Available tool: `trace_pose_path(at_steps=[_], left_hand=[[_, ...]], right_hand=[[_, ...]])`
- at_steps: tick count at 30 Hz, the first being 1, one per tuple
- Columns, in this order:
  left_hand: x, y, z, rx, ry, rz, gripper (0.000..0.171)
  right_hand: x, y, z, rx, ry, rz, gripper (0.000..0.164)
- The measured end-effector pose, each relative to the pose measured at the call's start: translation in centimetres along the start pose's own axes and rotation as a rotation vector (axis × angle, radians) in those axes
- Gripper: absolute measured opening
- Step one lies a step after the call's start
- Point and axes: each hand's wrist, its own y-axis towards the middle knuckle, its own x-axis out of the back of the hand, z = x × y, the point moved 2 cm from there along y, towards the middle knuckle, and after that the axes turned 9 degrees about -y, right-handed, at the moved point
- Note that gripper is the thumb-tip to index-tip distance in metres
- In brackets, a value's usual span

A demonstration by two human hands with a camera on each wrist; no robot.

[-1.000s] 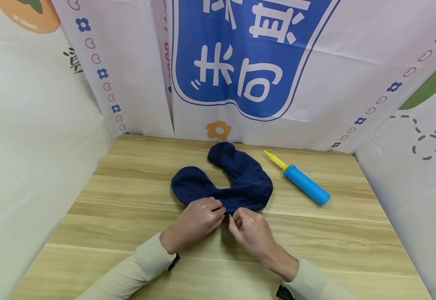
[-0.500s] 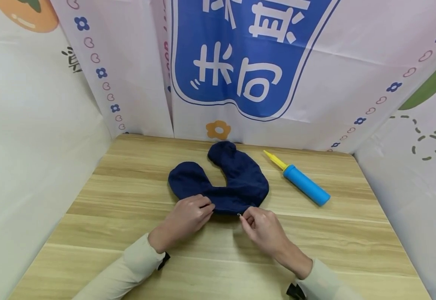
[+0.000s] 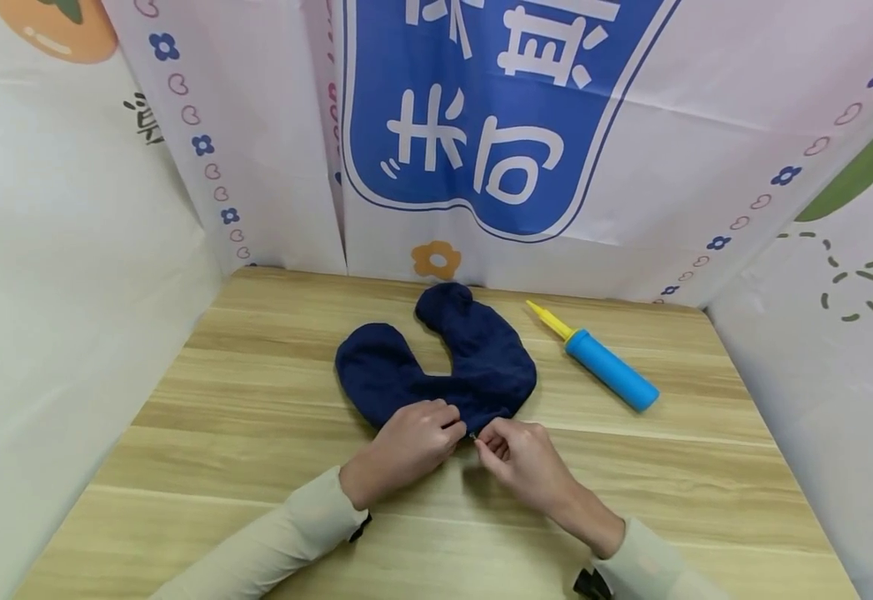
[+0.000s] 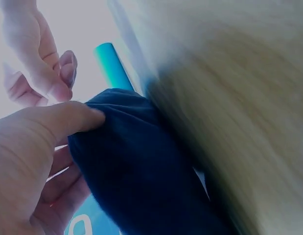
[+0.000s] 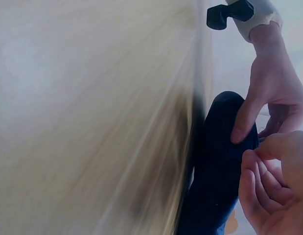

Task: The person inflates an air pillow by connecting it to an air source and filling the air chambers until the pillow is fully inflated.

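A navy U-shaped neck pillow (image 3: 492,358) lies limp on the wooden table, its curved ends pointing away from me. At its near edge my left hand (image 3: 417,437) pinches the fabric; the left wrist view has that thumb (image 4: 78,117) on top of the cloth. Just to the right, my right hand (image 3: 522,462) pinches a tiny silvery zipper pull (image 3: 472,435) on the same edge, thumb against curled fingers. The two hands are close together, with a small gap between their fingertips. In the right wrist view, the curled right fingers (image 5: 261,183) hide what they hold.
A blue hand pump (image 3: 611,368) with a yellow nozzle (image 3: 549,319) lies right of the pillow. Printed white sheets (image 3: 286,167) enclose the wooden table (image 3: 218,417) at the back and both sides.
The right hand first moved right with the zipper pull, then slightly back left. The left hand shifted left along the pillow's edge, then returned right, close beside the right hand.
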Motion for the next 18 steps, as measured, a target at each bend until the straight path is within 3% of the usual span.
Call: trace_pose_path(at_steps=[3,11,18], left_hand=[[-0.2,0.2,-0.1,-0.017,0.032,-0.025,0.016],[0.5,-0.5,0.2,0.003,-0.022,-0.064,0.015],[2.0,-2.5,1.5,0.098,-0.125,-0.046,0.007]], right_hand=[[0.1,0.0,-0.1,0.003,0.001,-0.020,0.014],[0.5,0.3,-0.9,-0.034,0.015,-0.017,0.018],[1.0,0.4,-3.4,-0.119,-0.027,-0.023,0.019]])
